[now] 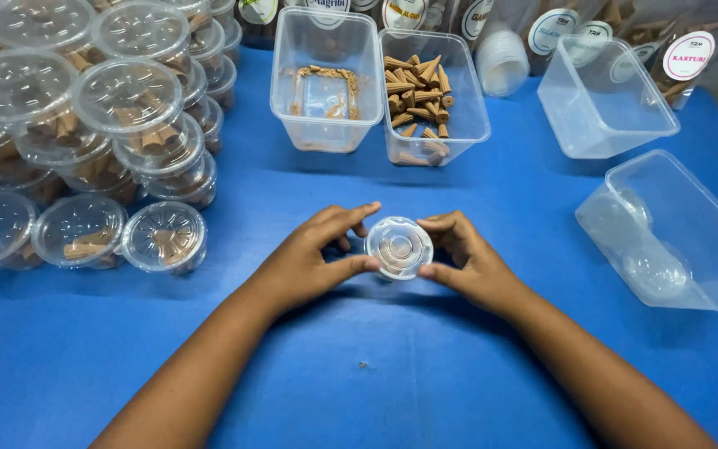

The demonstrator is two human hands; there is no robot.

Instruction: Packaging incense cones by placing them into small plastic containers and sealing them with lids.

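Observation:
A small round clear plastic cup with a lid sits on the blue table at the centre, brown cones faintly visible inside. My left hand grips its left side with thumb and fingers. My right hand grips its right side the same way. Both hands rest low on the table.
Stacks of lidded cups holding brown cones fill the left side. At the back stand a nearly empty clear tub and a tub of brown cones. Two clear tubs lie at the right, one holding lids. Bags line the far edge.

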